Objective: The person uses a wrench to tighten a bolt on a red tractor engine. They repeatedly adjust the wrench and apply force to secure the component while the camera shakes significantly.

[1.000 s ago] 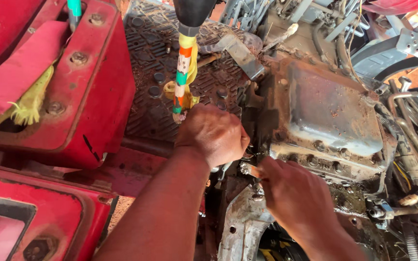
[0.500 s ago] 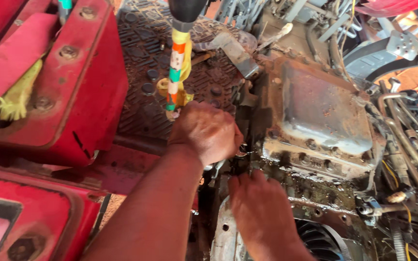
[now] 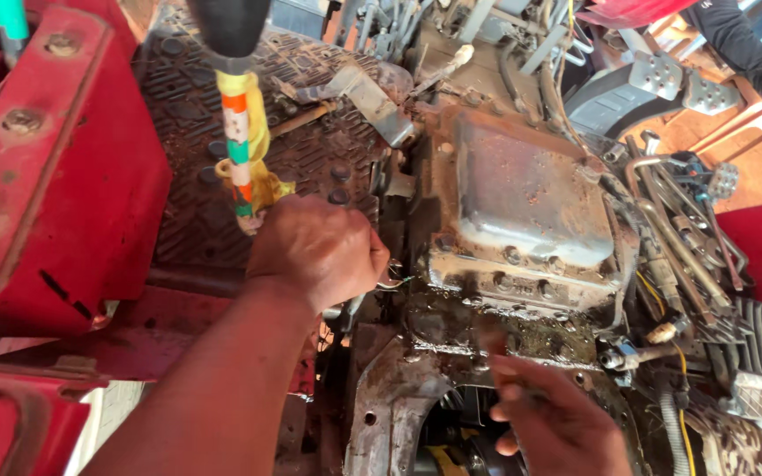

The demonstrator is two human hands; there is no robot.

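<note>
From the head view we see our left hand [image 3: 319,251] curled into a fist at the left edge of the greasy metal housing [image 3: 522,203]; what it grips we cannot tell. Our right hand [image 3: 557,423] sits lower, fingers pinched on a blurred small tool [image 3: 491,339] below the housing. A striped lever [image 3: 238,145] stands just beside the left hand.

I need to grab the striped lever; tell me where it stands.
In the head view the striped lever stands upper left, rising from the black tread plate between the red fender and the metal housing, just above the left hand.
</note>
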